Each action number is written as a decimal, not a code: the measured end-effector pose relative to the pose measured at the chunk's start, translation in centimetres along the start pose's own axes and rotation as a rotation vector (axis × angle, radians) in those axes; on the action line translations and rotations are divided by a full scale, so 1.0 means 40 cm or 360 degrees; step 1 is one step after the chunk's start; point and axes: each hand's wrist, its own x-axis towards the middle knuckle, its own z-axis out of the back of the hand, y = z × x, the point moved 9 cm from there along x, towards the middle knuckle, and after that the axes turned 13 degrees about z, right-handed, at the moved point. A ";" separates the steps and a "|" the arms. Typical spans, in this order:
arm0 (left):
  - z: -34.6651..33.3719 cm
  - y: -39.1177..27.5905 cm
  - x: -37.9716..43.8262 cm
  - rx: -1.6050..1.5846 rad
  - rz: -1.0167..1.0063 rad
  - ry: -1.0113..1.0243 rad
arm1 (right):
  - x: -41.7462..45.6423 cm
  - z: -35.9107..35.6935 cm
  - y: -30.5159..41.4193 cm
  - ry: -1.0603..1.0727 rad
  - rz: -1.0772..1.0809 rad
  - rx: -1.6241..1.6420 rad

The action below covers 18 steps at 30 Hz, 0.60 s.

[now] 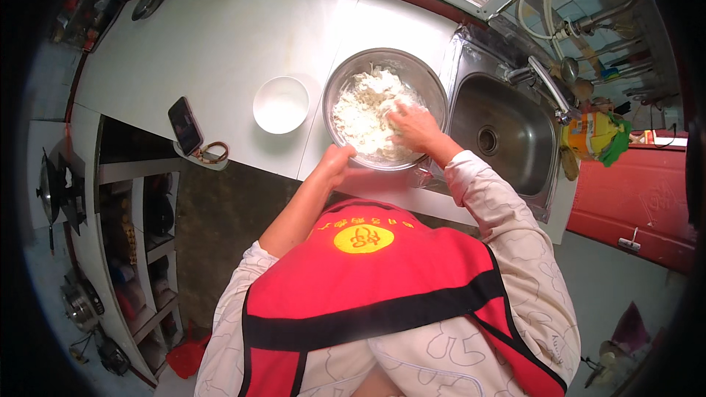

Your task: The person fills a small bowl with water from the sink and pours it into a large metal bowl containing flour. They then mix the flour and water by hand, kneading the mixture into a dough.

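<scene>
A wide stainless steel bowl (432, 71) stands on the white counter, close to the sink. Inside it lies a shaggy, floury dough (358, 113) in loose clumps. My left hand (337, 161) grips the bowl's near-left rim, thumb on top. Down in the bowl, my right hand (412, 125) touches the dough on the right side; its fingertips are partly covered by flour and dough, so whether they close on any of it is unclear. A white bowl (281, 105) sits on the counter to the left of the steel one.
The steel sink (510, 116) with its faucet (549, 88) adjoins the bowl on the right. A smartphone (186, 125) and a looped cord (214, 152) lie at the counter's front left edge. A yellow-green bag (594, 135) is beyond the sink. Open shelves (140, 220) stand at left.
</scene>
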 end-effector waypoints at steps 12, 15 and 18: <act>-0.009 0.001 -0.015 0.0016 0.0019 -0.0076 | 0.190 -0.001 0.047 -0.0271 -0.0211 0.0372; -0.002 0.005 -0.007 0.0039 0.0035 -0.0095 | 0.208 0.028 0.070 -0.0278 -0.0273 0.0317; -0.028 -0.006 -0.026 0.0067 -0.0025 -0.0089 | 0.122 0.006 0.162 -0.0387 0.0040 0.0210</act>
